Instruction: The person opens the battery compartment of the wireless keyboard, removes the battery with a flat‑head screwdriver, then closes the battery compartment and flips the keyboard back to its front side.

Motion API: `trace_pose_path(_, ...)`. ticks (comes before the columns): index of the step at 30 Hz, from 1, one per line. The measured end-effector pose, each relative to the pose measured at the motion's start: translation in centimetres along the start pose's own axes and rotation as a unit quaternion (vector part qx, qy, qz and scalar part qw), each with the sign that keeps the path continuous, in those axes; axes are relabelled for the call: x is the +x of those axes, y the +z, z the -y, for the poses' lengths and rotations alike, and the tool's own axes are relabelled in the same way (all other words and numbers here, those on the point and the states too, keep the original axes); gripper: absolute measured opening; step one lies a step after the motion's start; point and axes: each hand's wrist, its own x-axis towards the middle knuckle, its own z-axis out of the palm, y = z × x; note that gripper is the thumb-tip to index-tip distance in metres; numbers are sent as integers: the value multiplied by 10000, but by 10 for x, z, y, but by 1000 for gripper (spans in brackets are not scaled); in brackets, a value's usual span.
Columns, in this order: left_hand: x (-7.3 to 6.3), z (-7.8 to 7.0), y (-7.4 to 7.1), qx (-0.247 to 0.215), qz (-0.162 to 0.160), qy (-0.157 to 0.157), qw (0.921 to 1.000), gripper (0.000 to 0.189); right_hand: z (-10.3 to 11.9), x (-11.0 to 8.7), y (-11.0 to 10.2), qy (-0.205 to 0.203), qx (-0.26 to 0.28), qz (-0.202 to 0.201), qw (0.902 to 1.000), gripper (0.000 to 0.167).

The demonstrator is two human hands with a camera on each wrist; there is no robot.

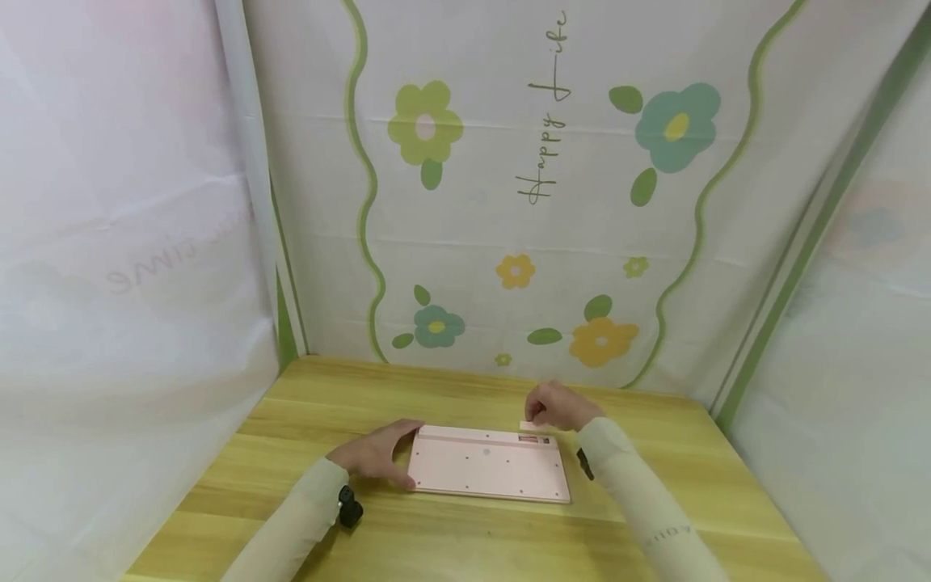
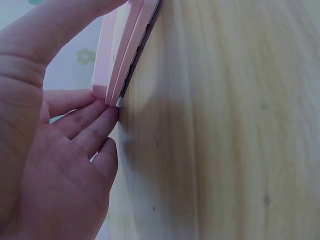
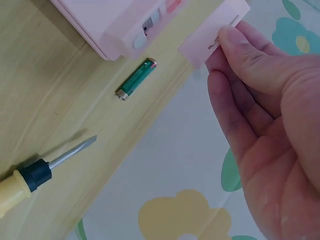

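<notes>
A pink keyboard (image 1: 451, 469) lies face down on the table, with small screw holes over its underside. My left hand (image 1: 374, 454) grips its left end, thumb at the near corner and fingers at the far one. The open battery compartment (image 1: 533, 439) is at the far right of the keyboard. Just beyond it, my right hand (image 1: 563, 406) pinches a small pink battery cover (image 3: 215, 34) between thumb and fingers. A green battery (image 3: 136, 79) rests on the wood beside the keyboard in the right wrist view.
On the wooden table (image 1: 349, 396), a screwdriver (image 3: 35, 175) with a pale yellow and black handle lies near the battery. Behind the table hangs a white flowered curtain (image 1: 465, 202), and pale cloth closes off both sides.
</notes>
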Motion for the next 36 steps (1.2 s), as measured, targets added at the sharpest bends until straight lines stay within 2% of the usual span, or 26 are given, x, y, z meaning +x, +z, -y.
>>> trace_pose_path(9, -1, 0, 0, -87, -6, 17, 10000, 116, -13, 0, 17, -129, 218, 50, 9997, 16)
trace_pose_path(16, -1, 1, 0, -129, 3, 13, 9999, 116, -20, 1, 22, -116, 259, 73, 9996, 15)
trace_pose_path(27, 0, 0, 0, -67, -2, -6, 10000, 116, -13, -5, 24, -131, 411, 25, 9991, 12)
trace_pose_path(36, 1, 3, 0, -59, -21, 90, 9999, 117, -12, -7, 32, -111, 91, -149, 9998, 13)
